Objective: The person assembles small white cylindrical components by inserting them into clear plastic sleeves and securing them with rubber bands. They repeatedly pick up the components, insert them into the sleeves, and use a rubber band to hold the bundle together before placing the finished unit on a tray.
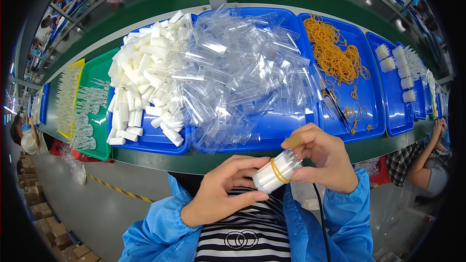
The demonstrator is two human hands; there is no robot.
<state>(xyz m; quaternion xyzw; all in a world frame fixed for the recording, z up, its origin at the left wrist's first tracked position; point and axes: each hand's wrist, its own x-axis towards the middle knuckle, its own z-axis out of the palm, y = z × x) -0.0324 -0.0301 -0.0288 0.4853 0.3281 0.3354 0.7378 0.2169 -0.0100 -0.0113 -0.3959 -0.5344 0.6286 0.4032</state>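
In front of my chest is a short bundle (266, 179) of white, clear-ended pieces, lying tilted with its clear end up to the right. A yellow rubber band (278, 171) runs around its middle in more than one turn. My left hand (217, 190) grips the white end between thumb and fingers. At the clear end, my right hand (331, 161) closes its thumb and fingers around the rim. A tan finger cot (294, 140) covers one right fingertip. Exactly what the single pieces are, I cannot tell.
Blue trays hold white foam-like blocks (141, 75), clear plastic sleeves (242, 68) and yellow rubber bands (335, 48). Dark tweezers (336, 104) lie in the rubber band tray. Clear spiky parts (87, 102) fill a green tray (104, 138) at left. White bundles (407, 83) stand far right.
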